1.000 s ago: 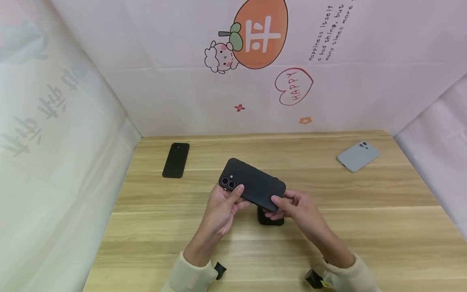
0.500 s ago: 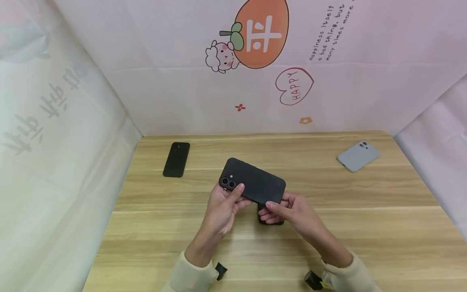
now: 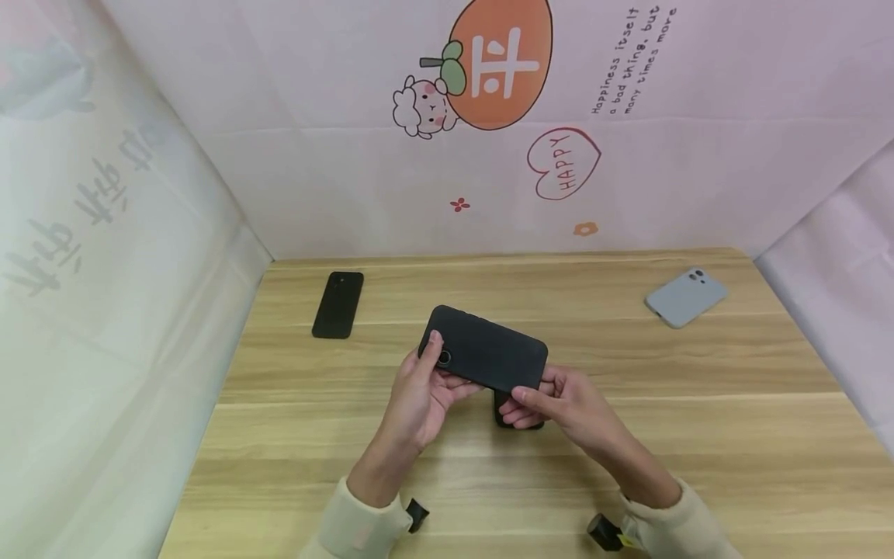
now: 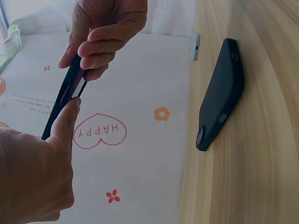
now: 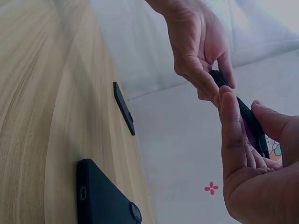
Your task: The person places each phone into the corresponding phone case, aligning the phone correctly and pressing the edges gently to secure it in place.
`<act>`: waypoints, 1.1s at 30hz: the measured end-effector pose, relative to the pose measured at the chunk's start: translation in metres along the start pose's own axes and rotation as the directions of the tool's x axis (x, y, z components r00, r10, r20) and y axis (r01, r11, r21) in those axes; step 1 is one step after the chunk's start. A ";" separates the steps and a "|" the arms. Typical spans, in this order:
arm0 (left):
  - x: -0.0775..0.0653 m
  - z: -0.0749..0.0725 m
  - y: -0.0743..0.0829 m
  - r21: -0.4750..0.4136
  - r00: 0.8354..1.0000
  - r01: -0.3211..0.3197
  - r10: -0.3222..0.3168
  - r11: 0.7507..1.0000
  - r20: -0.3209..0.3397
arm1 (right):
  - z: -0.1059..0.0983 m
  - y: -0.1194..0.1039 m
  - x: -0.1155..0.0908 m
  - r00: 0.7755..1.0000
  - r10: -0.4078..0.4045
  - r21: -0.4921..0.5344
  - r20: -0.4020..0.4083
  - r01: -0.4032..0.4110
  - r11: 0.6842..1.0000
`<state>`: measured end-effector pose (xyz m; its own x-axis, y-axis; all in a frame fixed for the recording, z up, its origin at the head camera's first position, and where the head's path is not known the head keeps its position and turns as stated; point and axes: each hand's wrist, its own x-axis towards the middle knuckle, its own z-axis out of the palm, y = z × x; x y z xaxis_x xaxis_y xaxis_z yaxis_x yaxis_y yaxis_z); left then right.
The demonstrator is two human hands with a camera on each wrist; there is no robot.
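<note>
Above the table, both hands hold a dark phone in a black case (image 3: 492, 349), tilted with its back and camera end up. My left hand (image 3: 419, 400) grips the camera end, its thumb lying across the camera corner and hiding one lens. My right hand (image 3: 569, 404) pinches the opposite end, thumb on the back and fingers underneath. Seen edge-on in the left wrist view, the phone in its case (image 4: 60, 105) shows a purplish inner side, with a thin dark strip slightly apart from it. Under the hands a second black phone (image 5: 103, 200) lies on the table, partly hidden from above.
Another black phone (image 3: 338, 305) lies at the back left of the wooden table (image 3: 279, 466). A pale blue phone (image 3: 686, 299) lies at the back right, camera side up. White printed cloth (image 3: 335, 186) walls in the back and sides.
My left thumb has slid over the camera corner, covering one lens. The right thumb has shifted a little along its end toward the near edge. The phone has tilted slightly.
</note>
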<state>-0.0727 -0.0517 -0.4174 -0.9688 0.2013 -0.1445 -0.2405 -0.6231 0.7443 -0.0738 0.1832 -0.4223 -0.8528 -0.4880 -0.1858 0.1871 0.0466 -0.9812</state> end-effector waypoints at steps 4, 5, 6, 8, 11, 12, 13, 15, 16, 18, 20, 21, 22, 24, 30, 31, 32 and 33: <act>-0.001 0.000 -0.001 -0.010 1.000 -0.002 0.002 1.000 -0.008 | 0.001 -0.001 0.000 1.000 -0.027 -0.021 -0.013 0.027 0.999; -0.001 0.001 -0.001 -0.017 1.000 -0.002 0.001 1.000 -0.012 | 0.002 -0.001 0.000 0.999 -0.034 -0.026 -0.016 0.034 0.999; -0.001 0.001 -0.001 -0.018 1.000 -0.003 0.003 1.000 -0.013 | 0.002 -0.001 0.000 0.999 -0.043 -0.028 -0.018 0.042 0.999; -0.001 0.001 -0.001 -0.021 1.000 -0.005 0.004 1.000 -0.014 | 0.002 0.000 0.000 0.999 -0.051 -0.027 -0.015 0.050 0.998; -0.001 0.001 -0.001 -0.020 1.000 -0.001 0.001 1.000 -0.016 | 0.002 0.000 0.000 0.998 -0.060 -0.015 -0.001 0.060 0.998; -0.001 0.001 -0.001 -0.019 1.000 0.000 -0.001 1.000 -0.017 | 0.002 0.001 0.000 0.998 -0.061 -0.011 0.004 0.061 0.998; -0.001 0.001 -0.001 -0.016 1.000 0.002 -0.002 1.000 -0.017 | 0.002 0.001 0.000 0.998 -0.059 -0.007 0.006 0.059 0.998; -0.001 0.000 -0.001 -0.010 1.000 0.005 -0.005 1.000 -0.016 | 0.002 0.002 0.000 0.999 -0.053 -0.005 0.008 0.053 0.999; -0.001 0.000 0.000 -0.001 1.000 0.005 -0.005 1.000 -0.016 | 0.002 0.002 0.001 0.999 -0.049 -0.011 0.007 0.049 0.999; -0.001 -0.001 0.000 0.012 1.000 0.008 -0.008 1.000 -0.011 | 0.001 0.002 0.000 0.999 -0.041 -0.029 0.005 0.041 0.999; 0.000 -0.001 0.002 0.035 1.000 0.009 -0.009 0.999 -0.006 | -0.001 0.002 0.000 1.000 -0.028 -0.052 0.002 0.028 0.998; 0.000 -0.002 0.002 0.052 1.000 0.009 -0.008 0.999 -0.004 | -0.002 0.001 -0.001 1.000 -0.025 -0.066 -0.002 0.025 0.998; 0.001 -0.002 0.003 0.067 1.000 0.011 -0.010 0.998 -0.005 | -0.003 0.001 -0.001 1.000 -0.023 -0.080 -0.006 0.023 0.997; 0.001 -0.004 0.005 0.092 1.000 0.018 -0.018 0.996 -0.007 | -0.005 0.000 -0.002 1.000 -0.021 -0.105 -0.018 0.019 0.994; 0.003 -0.010 0.010 0.141 0.998 0.068 -0.069 0.988 0.004 | -0.008 -0.003 -0.002 0.999 -0.018 -0.144 -0.030 0.013 0.989; 0.004 -0.011 0.010 0.152 0.997 0.076 -0.078 0.986 0.012 | -0.007 -0.003 -0.002 0.999 -0.012 -0.148 -0.034 0.007 0.989; 0.005 -0.012 0.011 0.165 0.996 0.082 -0.087 0.983 0.021 | -0.007 -0.004 -0.001 0.999 -0.008 -0.156 -0.036 0.002 0.988; 0.005 -0.014 0.011 0.183 0.995 0.091 -0.097 0.979 0.025 | -0.006 -0.004 -0.001 0.999 -0.006 -0.171 -0.038 -0.001 0.985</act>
<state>-0.0813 -0.0679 -0.4190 -0.9389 0.2799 -0.2000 -0.3129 -0.4531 0.8347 -0.0765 0.1884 -0.4181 -0.8717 -0.4549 -0.1823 0.1019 0.1955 -0.9754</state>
